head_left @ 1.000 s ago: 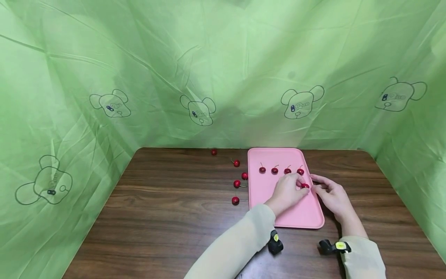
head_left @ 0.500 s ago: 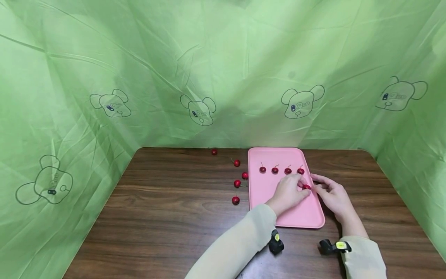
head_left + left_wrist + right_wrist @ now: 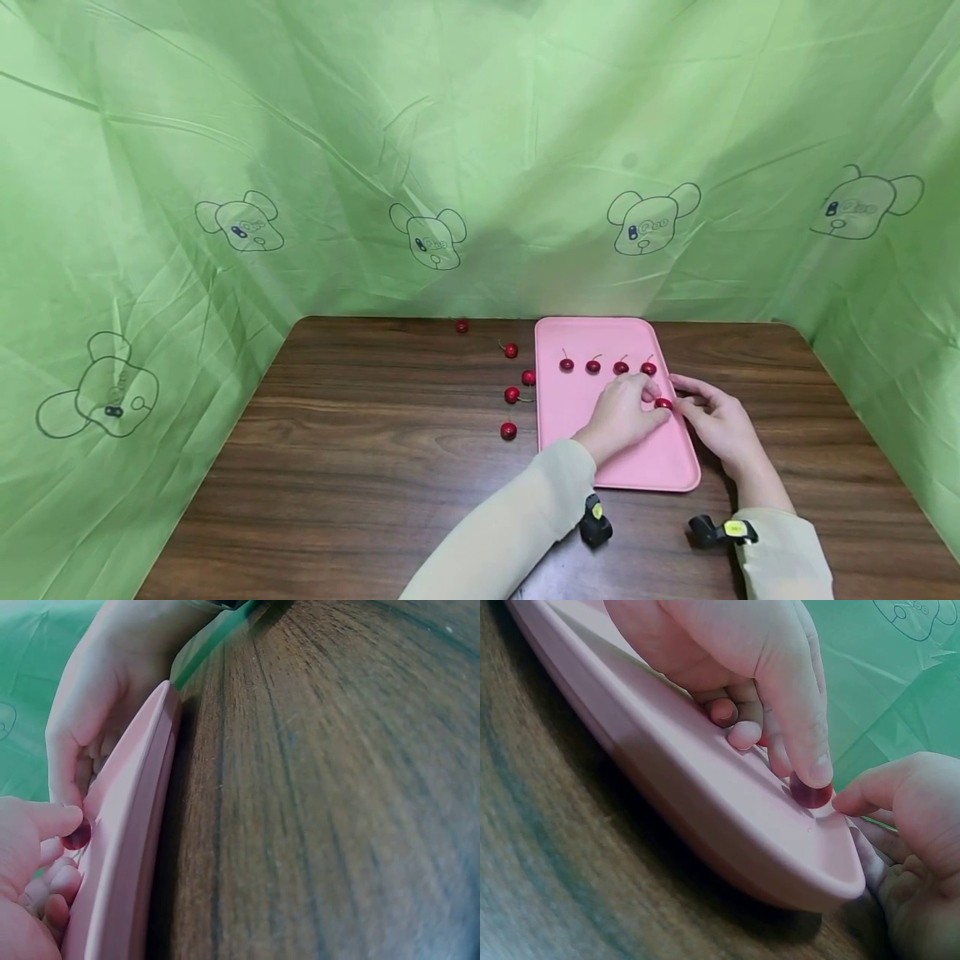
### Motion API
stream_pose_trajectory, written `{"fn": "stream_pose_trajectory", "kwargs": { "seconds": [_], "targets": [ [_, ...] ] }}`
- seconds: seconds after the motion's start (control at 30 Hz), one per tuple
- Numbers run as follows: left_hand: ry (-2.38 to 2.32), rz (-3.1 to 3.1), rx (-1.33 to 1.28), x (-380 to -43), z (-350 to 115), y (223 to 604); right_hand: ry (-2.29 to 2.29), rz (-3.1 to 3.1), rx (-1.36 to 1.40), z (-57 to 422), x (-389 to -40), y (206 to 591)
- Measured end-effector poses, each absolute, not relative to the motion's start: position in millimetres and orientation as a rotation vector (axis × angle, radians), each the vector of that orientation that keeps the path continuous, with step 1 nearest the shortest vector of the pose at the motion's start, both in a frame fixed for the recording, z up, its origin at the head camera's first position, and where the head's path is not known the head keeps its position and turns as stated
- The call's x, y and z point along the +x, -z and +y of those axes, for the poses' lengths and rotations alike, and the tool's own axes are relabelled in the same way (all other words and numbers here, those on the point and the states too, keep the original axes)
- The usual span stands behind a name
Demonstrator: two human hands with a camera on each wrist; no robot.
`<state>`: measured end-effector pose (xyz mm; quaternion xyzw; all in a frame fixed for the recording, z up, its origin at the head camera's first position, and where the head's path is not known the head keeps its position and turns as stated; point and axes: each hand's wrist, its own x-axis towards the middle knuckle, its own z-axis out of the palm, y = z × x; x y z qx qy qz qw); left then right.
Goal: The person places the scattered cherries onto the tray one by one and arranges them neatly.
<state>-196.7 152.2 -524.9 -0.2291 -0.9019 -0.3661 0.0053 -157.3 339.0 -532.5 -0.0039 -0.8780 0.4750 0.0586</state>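
My left hand [image 3: 622,410] reaches over the pink tray [image 3: 566,417]. Its thumb and a finger pinch a red cherry [image 3: 663,403] low against the tray floor, close to the right rim; the same cherry [image 3: 811,793] shows under the thumb in the right wrist view. At the tray's right edge lies my right hand [image 3: 720,425], its thumb tip beside that cherry. Its thumb and forefinger stand apart along the rim; the other fingers are partly hidden. Behind the hands, several cherries [image 3: 593,366] sit in a row on the tray, stems pointing up.
Left of the tray, several loose cherries [image 3: 508,431] lie scattered on the brown wooden table [image 3: 360,467]. One cherry [image 3: 462,327] is near the back edge. A green curtain [image 3: 525,167] surrounds the table at the back and sides.
The pinched cherry has shifted slightly right, closer to the tray's right rim and my right thumb. Both hands otherwise stay nearly in place, and the row of cherries is unchanged.
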Motion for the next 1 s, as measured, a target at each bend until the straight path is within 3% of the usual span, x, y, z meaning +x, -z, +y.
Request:
{"fn": "stream_pose_trajectory", "kwargs": {
  "seconds": [0.7, 1.0],
  "targets": [
    [1.263, -2.835, -0.695, -198.8, 146.1, 518.5, -1.418, -2.680, -0.022, 338.7, -156.1, 529.6],
    [1.604, -2.739, -0.542, -212.9, 116.9, 497.3, -1.404, -2.726, -0.085, 336.9, -155.8, 529.2]
  ]
}}
